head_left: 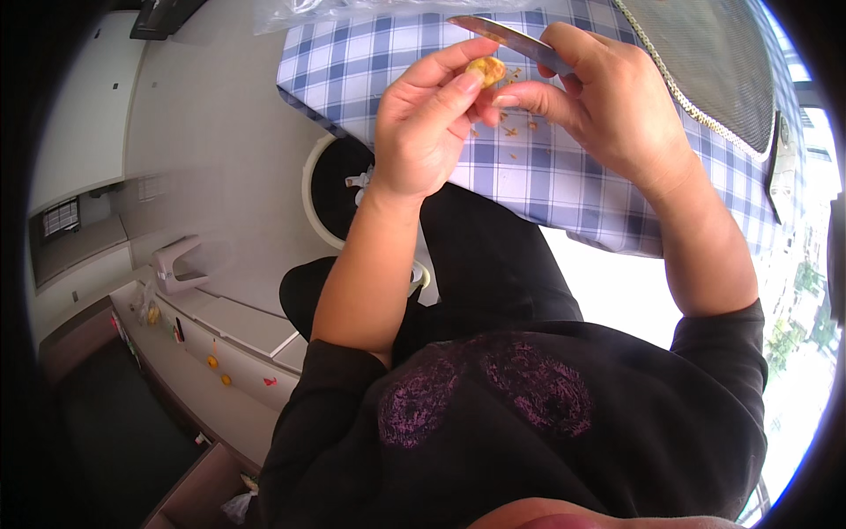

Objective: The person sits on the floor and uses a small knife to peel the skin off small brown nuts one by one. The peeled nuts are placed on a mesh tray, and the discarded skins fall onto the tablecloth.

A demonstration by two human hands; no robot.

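Between the thumb and fingers of my left hand (429, 109) is a small yellow-brown piece of food (488, 71), its exact kind unclear. My right hand (611, 96) grips a knife (512, 41), its handle mostly hidden in the fingers. The blade points left and lies just above the piece, with brownish residue on its side. My right thumb is stretched out below the blade, apart from the piece. Under both hands, brown peel scraps (512, 131) are scattered on a blue-and-white checked tablecloth (344, 66).
A mesh food cover (714, 59) with a pale woven rim stands at the table's right. Clear plastic (396, 8) lies along the far edge. Below the table's left edge is a round bin (320, 192) with a dark liner and white scraps. A pale stool (177, 264) stands farther left.
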